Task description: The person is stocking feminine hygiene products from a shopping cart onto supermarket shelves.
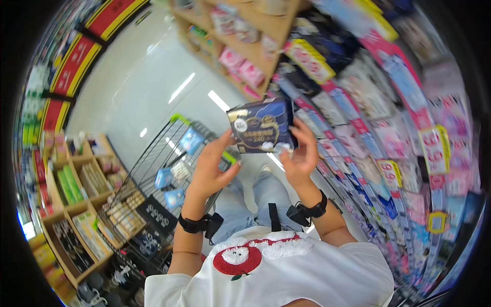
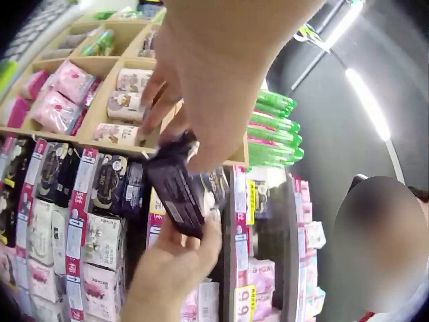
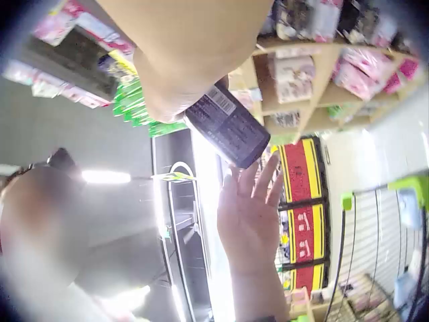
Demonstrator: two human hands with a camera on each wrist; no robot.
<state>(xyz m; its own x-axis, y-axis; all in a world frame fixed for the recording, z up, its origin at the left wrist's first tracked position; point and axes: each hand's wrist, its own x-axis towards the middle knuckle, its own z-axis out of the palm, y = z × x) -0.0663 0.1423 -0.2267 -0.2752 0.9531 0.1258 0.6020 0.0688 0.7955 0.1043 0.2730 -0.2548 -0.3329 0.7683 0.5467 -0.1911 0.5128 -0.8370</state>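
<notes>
A dark blue pack of sanitary pads (image 1: 263,125) with gold print and "240" on its front is held up before the body. My right hand (image 1: 302,153) grips its right side; in the left wrist view the right hand's thumb and fingers (image 2: 209,235) pinch the pack's lower end. On the opposite side, my left hand (image 1: 212,163) has its fingertips at the pack's left edge, thumb spread away. The right wrist view shows the left hand (image 3: 248,215) with palm facing up and fingers extended at the pack's end.
A wire shopping cart (image 1: 181,118) with green trim stands to the left, holding several blue packs (image 1: 192,140). Shelves of packaged pads with price tags (image 1: 434,150) run along the right. Wooden display bins (image 1: 66,207) stand left, another wooden shelf (image 1: 279,33) ahead.
</notes>
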